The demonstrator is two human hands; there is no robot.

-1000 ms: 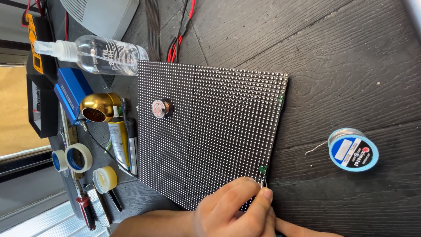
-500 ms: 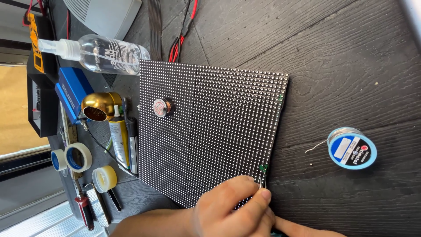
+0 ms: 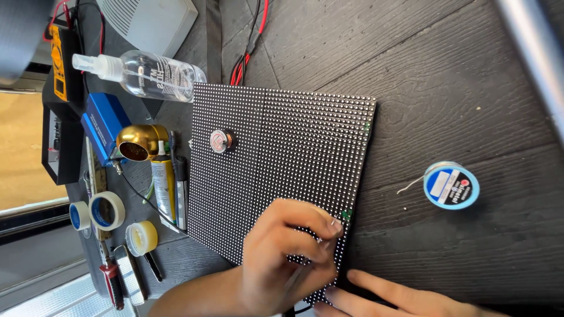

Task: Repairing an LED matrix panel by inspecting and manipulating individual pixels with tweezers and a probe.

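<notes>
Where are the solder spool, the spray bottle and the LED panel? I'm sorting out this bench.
solder spool (image 3: pixel 451 186), head view, on its blue label face.
spray bottle (image 3: pixel 154 74), head view, on its clear body.
LED panel (image 3: pixel 288 147), head view, on its bare dotted face.

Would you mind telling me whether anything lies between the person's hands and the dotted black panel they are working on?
Nothing visible does. The left hand rests directly on the panel near its lower corner, pinching a thin tool whose kind is unclear, and the right hand's fingers lie at the panel's edge.
</notes>
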